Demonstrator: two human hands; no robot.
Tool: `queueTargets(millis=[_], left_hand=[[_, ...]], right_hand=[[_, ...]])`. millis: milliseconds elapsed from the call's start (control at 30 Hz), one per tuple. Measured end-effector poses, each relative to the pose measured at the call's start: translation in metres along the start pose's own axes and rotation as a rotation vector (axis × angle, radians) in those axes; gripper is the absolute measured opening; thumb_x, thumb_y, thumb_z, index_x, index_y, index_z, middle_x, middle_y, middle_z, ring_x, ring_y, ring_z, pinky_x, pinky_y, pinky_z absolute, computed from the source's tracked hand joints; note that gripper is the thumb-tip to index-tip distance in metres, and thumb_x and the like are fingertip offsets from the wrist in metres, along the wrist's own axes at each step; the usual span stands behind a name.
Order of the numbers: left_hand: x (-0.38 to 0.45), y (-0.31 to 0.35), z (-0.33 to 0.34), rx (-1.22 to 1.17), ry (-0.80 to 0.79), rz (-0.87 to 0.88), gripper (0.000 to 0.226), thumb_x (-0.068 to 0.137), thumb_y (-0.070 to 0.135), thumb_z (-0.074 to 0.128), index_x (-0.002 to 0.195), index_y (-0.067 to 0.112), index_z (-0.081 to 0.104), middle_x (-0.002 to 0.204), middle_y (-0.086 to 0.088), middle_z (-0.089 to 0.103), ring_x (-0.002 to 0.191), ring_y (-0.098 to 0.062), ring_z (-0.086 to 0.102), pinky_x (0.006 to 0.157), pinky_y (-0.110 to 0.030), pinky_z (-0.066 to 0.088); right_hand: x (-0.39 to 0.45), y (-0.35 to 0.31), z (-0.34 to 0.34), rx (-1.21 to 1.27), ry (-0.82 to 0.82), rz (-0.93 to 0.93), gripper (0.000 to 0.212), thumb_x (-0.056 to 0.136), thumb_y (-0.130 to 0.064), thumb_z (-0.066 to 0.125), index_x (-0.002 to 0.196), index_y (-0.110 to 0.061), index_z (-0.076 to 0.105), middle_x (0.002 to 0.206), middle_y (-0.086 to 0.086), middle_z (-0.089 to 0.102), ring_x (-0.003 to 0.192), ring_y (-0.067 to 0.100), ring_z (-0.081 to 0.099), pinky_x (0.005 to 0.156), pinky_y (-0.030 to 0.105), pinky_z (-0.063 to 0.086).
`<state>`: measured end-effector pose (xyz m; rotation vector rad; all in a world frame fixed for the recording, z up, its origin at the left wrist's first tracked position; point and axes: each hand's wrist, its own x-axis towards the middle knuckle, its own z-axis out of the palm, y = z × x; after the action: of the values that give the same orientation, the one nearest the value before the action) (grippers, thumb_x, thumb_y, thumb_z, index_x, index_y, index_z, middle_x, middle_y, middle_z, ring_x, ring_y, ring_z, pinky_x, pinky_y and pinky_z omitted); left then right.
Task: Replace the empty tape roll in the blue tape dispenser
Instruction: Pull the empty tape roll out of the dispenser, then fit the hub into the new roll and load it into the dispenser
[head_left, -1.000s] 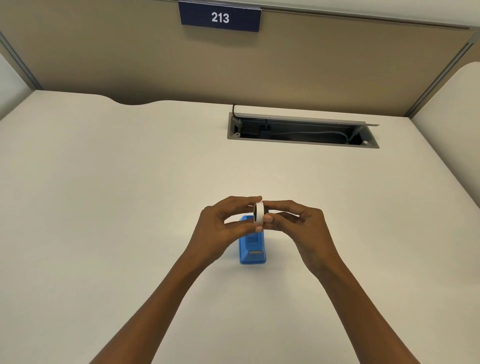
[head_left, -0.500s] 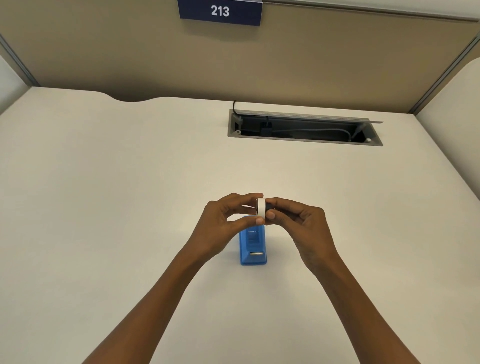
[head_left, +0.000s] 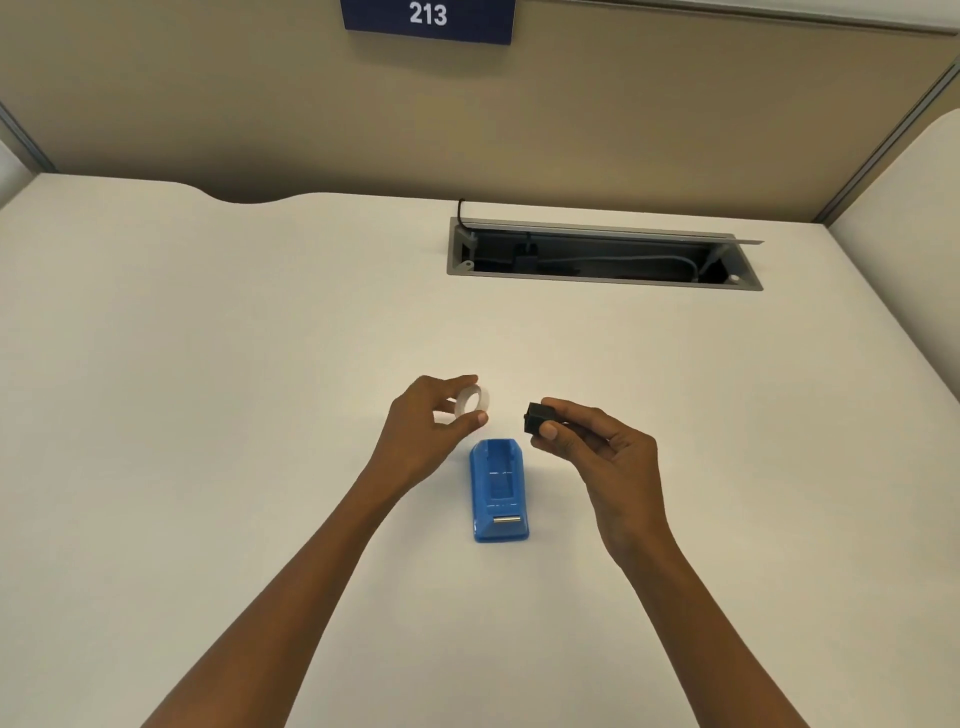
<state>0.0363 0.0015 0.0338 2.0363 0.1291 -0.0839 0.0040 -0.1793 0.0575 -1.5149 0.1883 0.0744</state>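
Note:
The blue tape dispenser stands on the white desk, its roll bay bare and its metal cutter towards me. Above and left of it my left hand pinches a whitish tape ring between thumb and fingers. To the right, my right hand holds a small black spindle at its fingertips. The ring and the spindle are apart, with a gap of desk between them. Both hands hover just beyond the dispenser's far end.
An open cable tray with wires is set into the white desk at the back right. A beige partition with a blue "213" sign closes the far side. A side panel rises at the right edge.
The hands were together over the dispenser, holding the ring with the spindle in it. Now they have drawn apart: ring in the left hand, black spindle in the right.

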Motion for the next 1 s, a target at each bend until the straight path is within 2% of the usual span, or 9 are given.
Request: queueTargets(millis=[133, 233, 333, 433, 700, 800, 867, 933, 1000], left_hand=[[0.026, -0.015, 0.012, 0.151, 0.02, 0.054, 0.051, 0.078, 0.021, 0.07, 0.125, 0.026, 0.051, 0.12, -0.007, 0.054, 0.093, -0.011, 0.048, 0.081, -0.025, 0.037], [0.037, -0.023, 0.021, 0.14, 0.026, 0.087, 0.057, 0.075, 0.015, 0.073, 0.126, 0.022, 0.049, 0.122, -0.009, 0.057, 0.097, -0.015, 0.051, 0.082, -0.028, 0.041], [0.044, -0.034, 0.029, 0.131, 0.041, 0.089, 0.06, 0.074, 0.015, 0.074, 0.127, 0.021, 0.047, 0.121, -0.007, 0.06, 0.106, -0.025, 0.054, 0.086, -0.03, 0.041], [0.047, -0.04, 0.033, 0.146, 0.051, 0.072, 0.061, 0.075, 0.014, 0.073, 0.129, 0.021, 0.045, 0.121, -0.006, 0.06, 0.109, -0.026, 0.053, 0.089, -0.03, 0.039], [0.046, -0.048, 0.031, 0.211, -0.015, 0.09, 0.063, 0.077, 0.015, 0.071, 0.132, 0.019, 0.042, 0.127, -0.009, 0.055, 0.113, -0.027, 0.049, 0.091, -0.028, 0.035], [0.039, -0.046, 0.025, 0.266, -0.019, 0.154, 0.061, 0.079, 0.016, 0.068, 0.133, 0.024, 0.041, 0.131, -0.006, 0.048, 0.116, -0.024, 0.046, 0.094, -0.032, 0.041], [0.028, -0.04, 0.019, 0.218, 0.025, 0.204, 0.051, 0.081, 0.014, 0.065, 0.125, 0.033, 0.047, 0.124, 0.004, 0.049, 0.111, -0.016, 0.05, 0.086, -0.02, 0.045], [0.011, -0.026, 0.012, 0.077, 0.03, 0.229, 0.044, 0.083, 0.009, 0.062, 0.112, 0.04, 0.052, 0.114, 0.013, 0.052, 0.099, -0.002, 0.056, 0.073, -0.006, 0.045], [-0.008, -0.011, 0.007, -0.082, -0.042, 0.227, 0.043, 0.083, 0.004, 0.061, 0.105, 0.04, 0.057, 0.113, 0.01, 0.059, 0.096, 0.004, 0.059, 0.072, -0.005, 0.046]], right_hand=[[0.002, 0.005, -0.003, -0.017, -0.002, 0.017, 0.025, 0.075, -0.004, 0.071, 0.099, -0.012, 0.072, 0.099, 0.007, 0.074, 0.093, 0.025, 0.07, 0.088, 0.033, 0.054], [0.004, 0.008, -0.004, -0.042, 0.002, 0.021, 0.027, 0.074, -0.004, 0.072, 0.099, -0.014, 0.072, 0.1, 0.005, 0.074, 0.096, 0.022, 0.069, 0.089, 0.03, 0.053], [0.005, 0.009, -0.005, -0.064, -0.007, 0.016, 0.028, 0.074, -0.004, 0.073, 0.099, -0.016, 0.072, 0.1, 0.004, 0.074, 0.094, 0.017, 0.069, 0.082, 0.018, 0.053], [0.006, 0.009, -0.003, -0.096, -0.016, 0.008, 0.028, 0.074, -0.004, 0.073, 0.099, -0.015, 0.072, 0.101, 0.002, 0.073, 0.087, 0.009, 0.067, 0.072, 0.008, 0.048], [0.008, 0.01, 0.001, -0.085, -0.022, 0.032, 0.03, 0.075, -0.001, 0.071, 0.099, -0.017, 0.071, 0.097, -0.002, 0.073, 0.082, -0.002, 0.066, 0.069, 0.005, 0.046], [0.007, 0.012, 0.001, -0.054, -0.015, 0.023, 0.036, 0.073, 0.002, 0.071, 0.102, -0.02, 0.07, 0.092, -0.003, 0.072, 0.083, 0.004, 0.066, 0.078, 0.014, 0.052], [0.007, 0.012, 0.001, -0.041, -0.007, 0.026, 0.036, 0.073, 0.002, 0.072, 0.102, -0.02, 0.069, 0.092, -0.001, 0.071, 0.086, 0.009, 0.067, 0.08, 0.017, 0.054], [0.006, 0.013, 0.001, -0.036, -0.001, 0.034, 0.032, 0.074, 0.0, 0.071, 0.101, -0.017, 0.07, 0.094, 0.001, 0.073, 0.089, 0.014, 0.068, 0.074, 0.014, 0.053], [0.005, 0.013, 0.001, -0.027, -0.008, 0.043, 0.028, 0.074, 0.0, 0.071, 0.099, -0.014, 0.071, 0.096, 0.003, 0.074, 0.09, 0.019, 0.07, 0.072, 0.015, 0.054]])
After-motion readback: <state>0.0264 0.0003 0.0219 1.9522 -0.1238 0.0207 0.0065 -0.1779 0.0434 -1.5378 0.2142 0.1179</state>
